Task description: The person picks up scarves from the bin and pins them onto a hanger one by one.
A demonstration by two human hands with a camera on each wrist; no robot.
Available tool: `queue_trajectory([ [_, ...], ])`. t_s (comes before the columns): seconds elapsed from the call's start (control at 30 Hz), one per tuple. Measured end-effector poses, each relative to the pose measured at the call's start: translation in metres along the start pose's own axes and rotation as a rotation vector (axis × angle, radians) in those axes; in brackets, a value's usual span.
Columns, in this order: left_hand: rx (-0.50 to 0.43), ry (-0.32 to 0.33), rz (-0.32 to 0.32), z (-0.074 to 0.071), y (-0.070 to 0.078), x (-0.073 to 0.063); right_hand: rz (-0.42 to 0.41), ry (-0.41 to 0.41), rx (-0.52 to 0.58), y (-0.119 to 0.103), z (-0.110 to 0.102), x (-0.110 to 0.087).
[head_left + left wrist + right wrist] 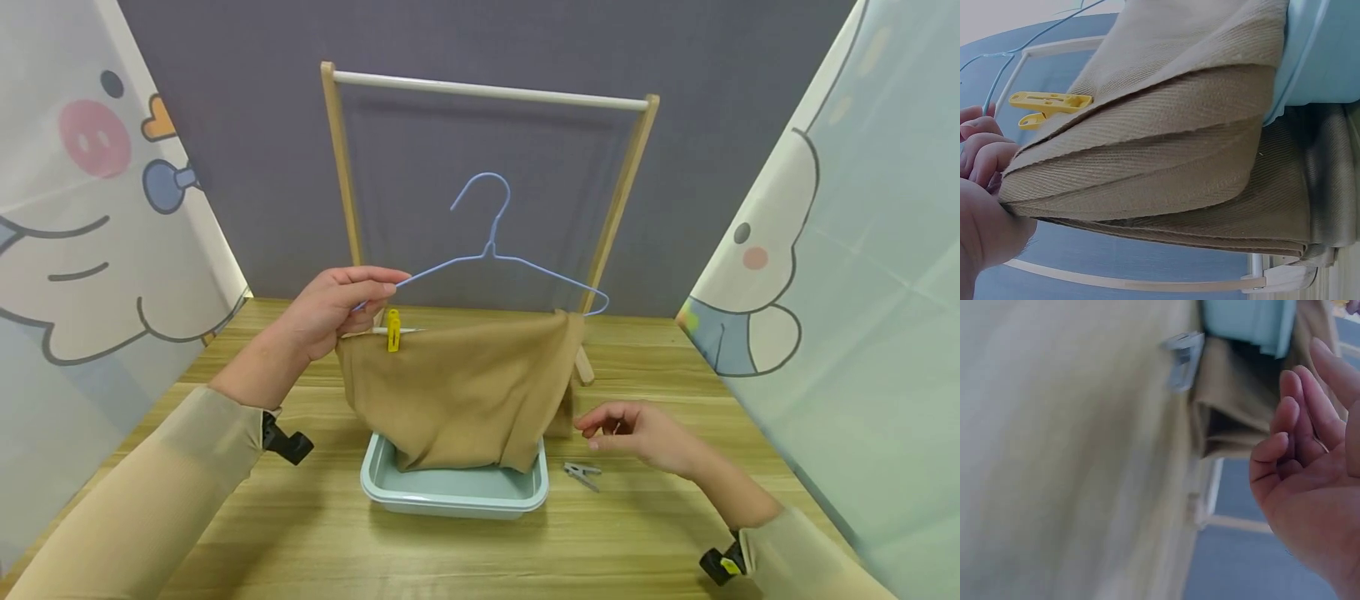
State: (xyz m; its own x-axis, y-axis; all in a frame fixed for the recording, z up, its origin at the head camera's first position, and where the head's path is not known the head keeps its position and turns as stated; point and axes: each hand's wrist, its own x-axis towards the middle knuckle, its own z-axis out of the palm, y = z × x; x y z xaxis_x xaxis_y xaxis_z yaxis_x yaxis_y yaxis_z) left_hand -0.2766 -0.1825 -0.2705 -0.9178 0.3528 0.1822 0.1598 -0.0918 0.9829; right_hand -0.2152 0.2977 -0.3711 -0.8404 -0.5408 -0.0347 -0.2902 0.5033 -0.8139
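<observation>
My left hand [330, 310] pinches the left end of a blue wire hanger [491, 248] together with the upper corner of a folded tan twill cloth [457, 392]. The hanger stands upright, its hook pointing up and touching nothing. Near the left hand, a yellow clothespin [393, 332] is clipped on the cloth's top edge; it also shows in the left wrist view [1050, 106]. My right hand [648, 433] hovers over the table, fingers loosely bent and holding nothing. Just below and left of it lies a grey clothespin [581, 475]. Whether the cloth's right side is fastened is hidden.
A light blue basin [453, 502] stands beneath the cloth, whose lower part hangs into and behind it. Behind is a rack with wooden posts [621, 196] and a white bar [487, 89]. Printed curtains flank the wooden table [300, 533].
</observation>
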Motion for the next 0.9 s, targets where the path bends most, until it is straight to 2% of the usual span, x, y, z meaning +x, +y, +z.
queue_trajectory([
  [0.23, 0.001, 0.005, 0.001, 0.000, 0.000, -0.001, 0.030, -0.148, -0.034, 0.029, 0.005, -0.006],
  [0.37, 0.002, 0.006, -0.001, 0.001, 0.000, -0.002, 0.038, -0.180, -0.040, 0.034, 0.011, -0.007],
  [0.6, 0.009, 0.007, -0.010, 0.001, 0.001, -0.002, 0.056, -0.169, -0.054, 0.035, 0.016, -0.005],
  [0.9, 0.019, 0.007, -0.005, 0.000, 0.002, -0.003, 0.039, -0.125, -0.075, 0.037, 0.017, -0.006],
])
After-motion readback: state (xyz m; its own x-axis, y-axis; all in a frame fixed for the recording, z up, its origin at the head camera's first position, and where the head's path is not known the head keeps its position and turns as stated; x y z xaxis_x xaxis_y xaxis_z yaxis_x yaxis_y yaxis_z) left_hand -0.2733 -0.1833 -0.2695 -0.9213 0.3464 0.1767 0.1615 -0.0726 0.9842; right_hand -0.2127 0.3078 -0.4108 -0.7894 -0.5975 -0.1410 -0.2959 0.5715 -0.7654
